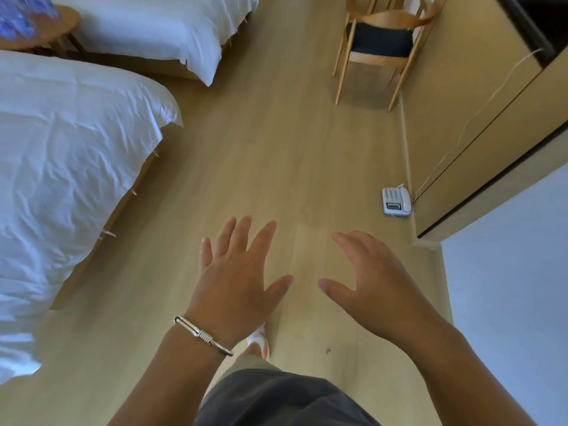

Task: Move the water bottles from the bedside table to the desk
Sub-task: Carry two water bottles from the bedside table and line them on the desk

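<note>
Clear water bottles (pixel 21 16) with a blue tint stand blurred on the round wooden bedside table (pixel 58 29) at the top left, between the two beds. Both hands hang in front of me over the wooden floor, far from the bottles. My left hand (pixel 236 278), with a silver bracelet on its wrist, has its fingers spread and holds nothing. My right hand (pixel 372 281) is likewise empty, its fingers straight and relaxed. The long wooden desk unit (pixel 479 124) runs along the right wall.
Two beds with white covers (pixel 70 167) fill the left side. A wooden chair with a dark seat (pixel 381 44) stands at the top right. A white telephone (pixel 396 202) lies on the floor by the desk unit, its cord running up. A wide strip of floor runs between.
</note>
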